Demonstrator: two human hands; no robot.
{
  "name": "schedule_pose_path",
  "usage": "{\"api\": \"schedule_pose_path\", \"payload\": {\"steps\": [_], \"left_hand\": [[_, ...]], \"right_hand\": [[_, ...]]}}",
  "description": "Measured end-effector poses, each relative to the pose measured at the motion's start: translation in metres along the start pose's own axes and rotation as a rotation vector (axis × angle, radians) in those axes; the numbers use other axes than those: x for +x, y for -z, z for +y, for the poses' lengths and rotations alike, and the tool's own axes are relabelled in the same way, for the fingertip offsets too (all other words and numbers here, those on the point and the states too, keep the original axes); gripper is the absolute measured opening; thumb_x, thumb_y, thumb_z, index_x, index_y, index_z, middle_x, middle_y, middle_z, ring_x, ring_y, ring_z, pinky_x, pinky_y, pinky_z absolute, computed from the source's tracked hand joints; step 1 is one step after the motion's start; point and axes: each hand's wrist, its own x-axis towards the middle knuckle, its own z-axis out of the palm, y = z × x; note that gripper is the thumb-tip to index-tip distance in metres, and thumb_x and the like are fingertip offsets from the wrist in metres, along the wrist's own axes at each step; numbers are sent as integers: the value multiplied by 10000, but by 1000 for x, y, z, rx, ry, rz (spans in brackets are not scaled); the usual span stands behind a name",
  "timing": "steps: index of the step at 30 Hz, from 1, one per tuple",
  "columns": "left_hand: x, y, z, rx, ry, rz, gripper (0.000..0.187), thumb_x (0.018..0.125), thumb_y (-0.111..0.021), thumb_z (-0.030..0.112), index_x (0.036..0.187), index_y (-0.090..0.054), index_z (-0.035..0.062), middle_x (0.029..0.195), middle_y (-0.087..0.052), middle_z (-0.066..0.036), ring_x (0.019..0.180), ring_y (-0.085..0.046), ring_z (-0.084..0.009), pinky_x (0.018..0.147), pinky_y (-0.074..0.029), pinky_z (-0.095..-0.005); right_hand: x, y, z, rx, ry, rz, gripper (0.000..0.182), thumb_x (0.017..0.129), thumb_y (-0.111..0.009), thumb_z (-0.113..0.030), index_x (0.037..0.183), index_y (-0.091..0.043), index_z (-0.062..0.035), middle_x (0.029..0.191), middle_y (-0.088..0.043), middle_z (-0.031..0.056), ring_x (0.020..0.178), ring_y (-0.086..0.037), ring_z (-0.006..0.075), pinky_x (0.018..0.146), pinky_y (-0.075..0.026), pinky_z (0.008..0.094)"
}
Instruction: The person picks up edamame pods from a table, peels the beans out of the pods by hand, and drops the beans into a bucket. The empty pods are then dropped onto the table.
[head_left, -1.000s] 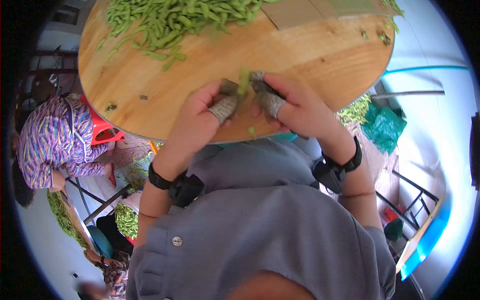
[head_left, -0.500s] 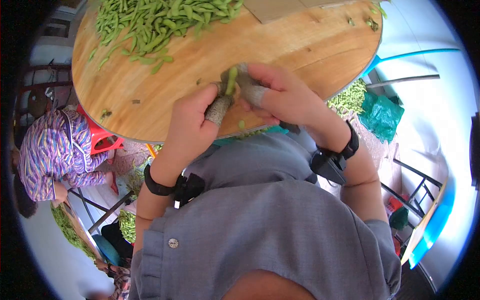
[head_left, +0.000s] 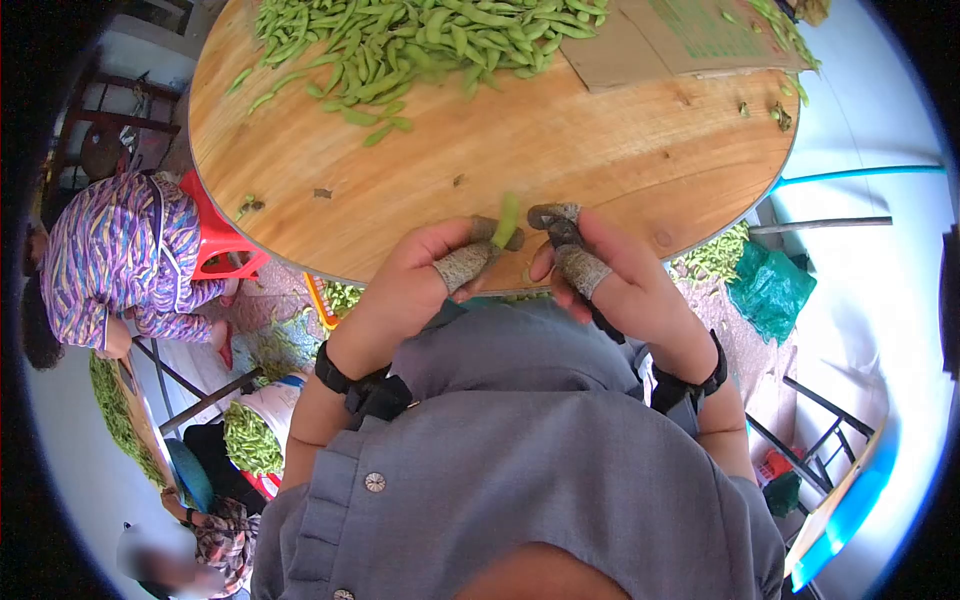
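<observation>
My left hand point(head_left: 408, 280) has the green pod point(head_left: 508, 218) pinched between thumb and fingers, pod tilted, upper end sticking out past the fingertips. Pod is over the near edge of the round wooden tabletop point(head_left: 480, 150), in front of the grey shirt point(head_left: 540, 470).

My right hand point(head_left: 640, 290) is just beside it, apart from the pod: fingers curled, thumb and index tips close together. Can't tell from here if they grip anything. Both hands wear greyish finger covers point(head_left: 582, 268), dark at the tips. Black straps point(head_left: 708, 372) on both wrists.

Pod pile point(head_left: 430, 45) sits on the far side of the tabletop, a few loose ones at its near edge. Flat cardboard point(head_left: 630, 45) just right of the pile, more pods past it at the rim. Small dark scraps point(head_left: 781, 116) on the wood.

Off to my left: red stool point(head_left: 218, 235) under a person in patterned clothes point(head_left: 125, 255), bent over. Lower left, a white bucket point(head_left: 284, 400) full of pods, second person point(head_left: 225, 545) near it. On my right, a green plastic bag point(head_left: 772, 293) on the floor beside more pods.
</observation>
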Motion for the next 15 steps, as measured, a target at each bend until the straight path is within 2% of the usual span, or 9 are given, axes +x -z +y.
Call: {"api": "schedule_pose_path", "payload": {"steps": [1,3,7,9,13,15], "left_hand": [[-1,-3,2,0,-2,2,276,926,-529,164,1158,-596,30,716,-501,54,614,-420,-42,559,-324,-185],[-1,-7,4,142,27,66,288,918,-516,130,1172,-584,12,809,-547,44,717,-483,-48,632,-388,-202],[0,-4,0,105,-66,3,292,907,-513,95,1178,-578,9,927,-584,20,841,-524,-72,730,-434,-232],[2,-5,0,158,-53,-12,284,891,-506,55,1160,-579,1,1000,-597,-1,913,-539,-93,795,-444,-249],[5,-4,-7,301,-149,22,271,870,-515,38,1128,-591,2,934,-623,-33,871,-551,-88,757,-447,-245],[5,1,-8,585,-265,12,237,860,-539,49,1084,-598,-4,833,-617,-83,812,-576,-110,722,-455,-253]], "right_hand": [[-1,-2,-2,-2,1,-3,352,887,-379,-40,1228,-470,-36,767,-571,12,563,-502,67,476,-410,215],[-1,-6,-9,-103,13,107,362,861,-410,-20,1213,-491,-25,802,-604,19,583,-542,70,494,-435,199],[2,-5,-10,-128,-60,40,373,835,-430,2,1199,-511,-18,808,-616,19,592,-560,70,504,-451,191],[4,-5,-4,-87,-3,17,375,921,-462,-85,1293,-460,-41,861,-624,16,545,-488,39,471,-380,168],[7,-2,-2,-63,-55,-2,374,917,-457,-76,1291,-465,-57,851,-618,5,525,-459,30,454,-360,168],[8,0,1,-75,-51,-28,361,914,-459,-76,1275,-477,-69,826,-606,-3,514,-436,27,442,-342,170]]}}
